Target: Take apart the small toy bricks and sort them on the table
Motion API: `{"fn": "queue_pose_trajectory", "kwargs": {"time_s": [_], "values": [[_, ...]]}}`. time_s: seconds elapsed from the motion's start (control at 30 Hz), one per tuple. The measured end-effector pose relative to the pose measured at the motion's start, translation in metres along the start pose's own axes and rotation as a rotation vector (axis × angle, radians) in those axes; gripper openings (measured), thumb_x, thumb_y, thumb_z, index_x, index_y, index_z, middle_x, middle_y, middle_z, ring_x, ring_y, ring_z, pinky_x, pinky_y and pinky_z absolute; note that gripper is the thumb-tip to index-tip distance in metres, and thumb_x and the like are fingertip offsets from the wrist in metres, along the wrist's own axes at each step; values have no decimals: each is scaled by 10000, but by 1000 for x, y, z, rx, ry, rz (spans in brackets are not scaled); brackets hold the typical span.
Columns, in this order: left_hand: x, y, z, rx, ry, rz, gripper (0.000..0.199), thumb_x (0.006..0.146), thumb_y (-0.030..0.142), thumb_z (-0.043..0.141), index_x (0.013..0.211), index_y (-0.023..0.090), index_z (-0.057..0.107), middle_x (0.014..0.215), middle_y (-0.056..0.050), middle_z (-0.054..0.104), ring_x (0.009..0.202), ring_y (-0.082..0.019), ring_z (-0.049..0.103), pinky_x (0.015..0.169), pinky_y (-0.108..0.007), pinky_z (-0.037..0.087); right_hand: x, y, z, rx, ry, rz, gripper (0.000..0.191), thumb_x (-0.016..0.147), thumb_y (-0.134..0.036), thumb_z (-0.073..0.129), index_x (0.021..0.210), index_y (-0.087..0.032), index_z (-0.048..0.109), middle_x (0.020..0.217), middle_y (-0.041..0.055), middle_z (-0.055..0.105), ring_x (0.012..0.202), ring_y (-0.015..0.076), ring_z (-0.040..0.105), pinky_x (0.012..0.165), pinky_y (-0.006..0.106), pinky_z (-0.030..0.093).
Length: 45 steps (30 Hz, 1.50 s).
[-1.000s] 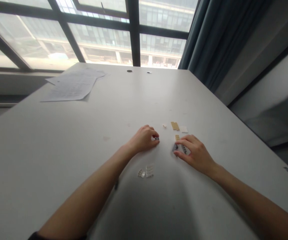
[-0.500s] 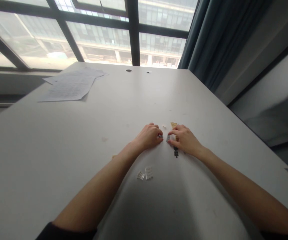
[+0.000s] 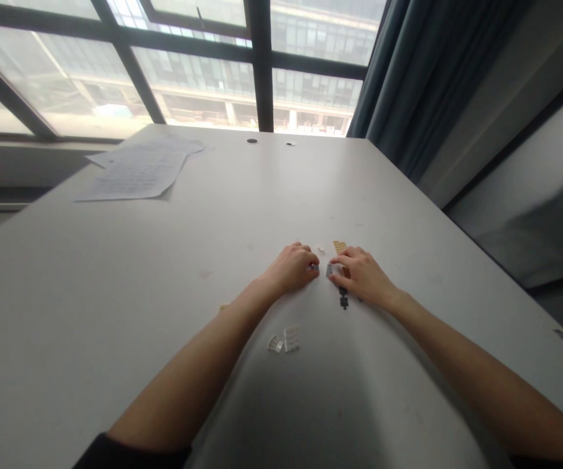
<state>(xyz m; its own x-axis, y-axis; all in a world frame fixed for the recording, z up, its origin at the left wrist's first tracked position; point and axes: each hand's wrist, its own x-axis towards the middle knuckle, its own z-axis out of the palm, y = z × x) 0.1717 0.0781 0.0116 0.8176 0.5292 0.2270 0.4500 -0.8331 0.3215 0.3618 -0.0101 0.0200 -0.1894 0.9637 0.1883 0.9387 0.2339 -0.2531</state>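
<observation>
Across the bench (image 3: 281, 189), beyond and left of the dark notched strip (image 3: 344, 302), lie overlapping papers (image 3: 139, 170), at least two. Beyond the strip and to its left, the left hand (image 3: 292, 268) curls nearly closed on one small grey piece (image 3: 315, 266). Just beyond the strip, the right hand (image 3: 365, 276) pinches one grey slab (image 3: 329, 270) at its edges, thumb and finger slightly parted, presumably leaving its face visible. Nearer the person, left of the strip, sit two clear ribbed pieces (image 3: 292, 339); one yellow piece (image 3: 339, 247) and one white scrap (image 3: 321, 249) lie beyond it.
</observation>
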Motion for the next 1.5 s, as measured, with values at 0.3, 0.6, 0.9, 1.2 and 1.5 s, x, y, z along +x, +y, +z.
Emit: {"fn": "queue_pose_trajectory", "kwargs": {"time_s": [0.3,0.6,0.9,1.2,1.5], "values": [[-4,1,0,-21,48,-52,345,752,265,669,1088,188,660,907,-43,704,887,-223,606,839,-334,479,-9,-2,4,31,94,-7,254,783,-266,680,1027,-196,682,996,77,641,969,252,537,906,413,432],[-45,-5,-30,22,207,-136,319,790,331,696,1070,193,634,967,-50,685,941,-221,580,871,-367,457,-23,-14,6,80,193,-33,212,804,-252,662,1009,-197,677,986,79,622,981,263,533,915,439,431],[-142,-17,-70,-18,440,-252,225,871,358,575,1014,197,642,933,-43,671,914,-194,594,858,-341,477,-37,-33,10,131,273,-111,182,832,-261,630,1000,-202,668,1008,86,622,994,270,546,919,460,430],[-210,-19,-66,-3,283,-342,308,850,364,584,1120,220,616,1067,-54,647,1020,-218,566,920,-355,459,-48,-75,22,215,230,-266,187,856,-248,604,1033,-215,651,1004,84,626,960,254,558,877,436,466],[-193,-28,-53,40,133,-378,397,803,384,637,1158,206,629,1082,-71,643,1022,-246,548,935,-404,433,-57,-87,29,272,189,-276,185,860,-246,607,1035,-203,649,994,89,633,944,247,562,868,435,476]]}}
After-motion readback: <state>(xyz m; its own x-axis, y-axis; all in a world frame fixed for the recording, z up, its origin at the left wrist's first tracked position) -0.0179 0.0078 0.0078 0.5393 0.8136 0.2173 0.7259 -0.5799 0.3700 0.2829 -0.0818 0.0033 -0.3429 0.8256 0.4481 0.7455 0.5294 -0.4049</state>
